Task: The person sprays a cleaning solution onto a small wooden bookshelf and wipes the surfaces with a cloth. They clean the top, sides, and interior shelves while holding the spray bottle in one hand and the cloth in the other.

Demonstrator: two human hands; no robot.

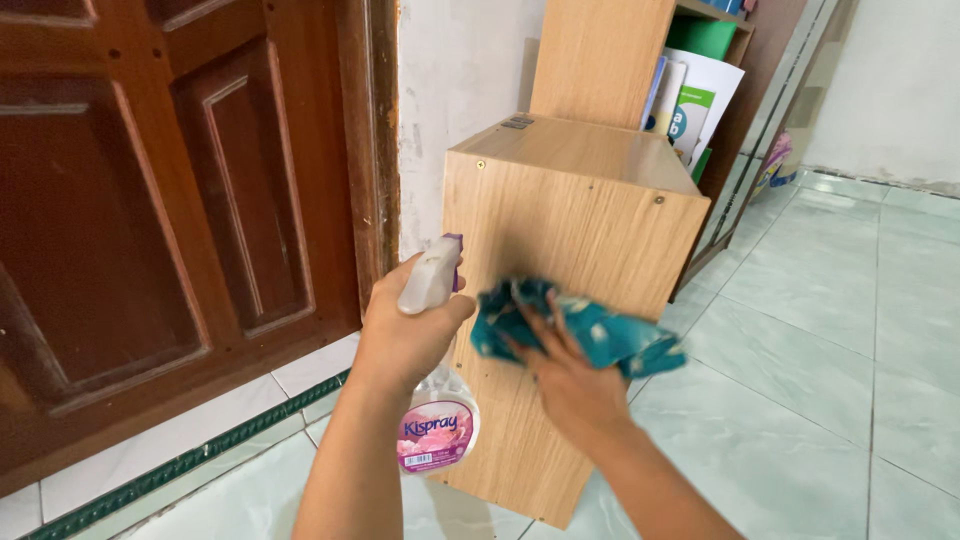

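My left hand (405, 335) grips the neck of a clear spray bottle (437, 430) with a white and purple trigger head and a pink label, held upright just left of a low light-wood cabinet (575, 215). My right hand (570, 385) presses a crumpled teal cloth with pale spots (590, 330) flat against the cabinet's side panel, about halfway up. The cloth is blurred. Both forearms reach in from the bottom edge.
A dark brown panelled wooden door (150, 230) fills the left. A taller wooden shelf (610, 60) behind the cabinet holds books and papers (695, 105). White wall (460, 70) stands between door and shelf. Pale green floor tiles (820, 380) spread to the right.
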